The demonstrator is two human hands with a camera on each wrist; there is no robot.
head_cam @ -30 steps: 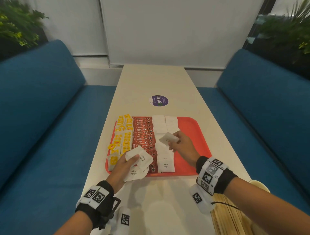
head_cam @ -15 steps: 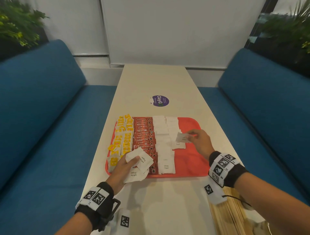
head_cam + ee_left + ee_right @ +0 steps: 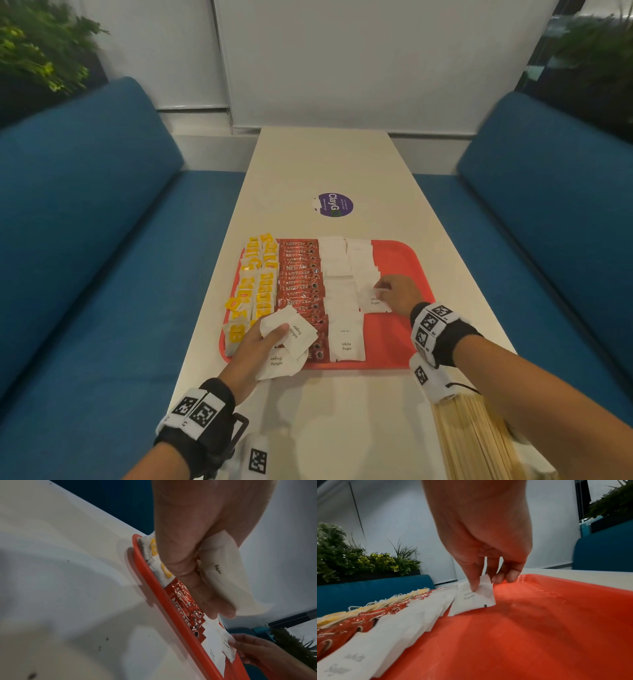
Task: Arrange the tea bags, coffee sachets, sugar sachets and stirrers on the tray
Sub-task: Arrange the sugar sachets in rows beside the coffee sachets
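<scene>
Your right hand (image 3: 399,294) pinches one white sugar sachet (image 3: 475,599) by its far edge, near edge resting on the red tray (image 3: 404,339), at the near end of the second sugar column. Your left hand (image 3: 253,349) grips a stack of sugar sachets (image 3: 291,337) over the tray's near-left corner. Between the grips: coffee sachets (image 3: 301,284) and a sugar row (image 3: 342,308). Tea bags (image 3: 255,287) sit beyond the left grip. Stirrers (image 3: 476,442) lie on the worktop (image 3: 329,164), under your right forearm.
</scene>
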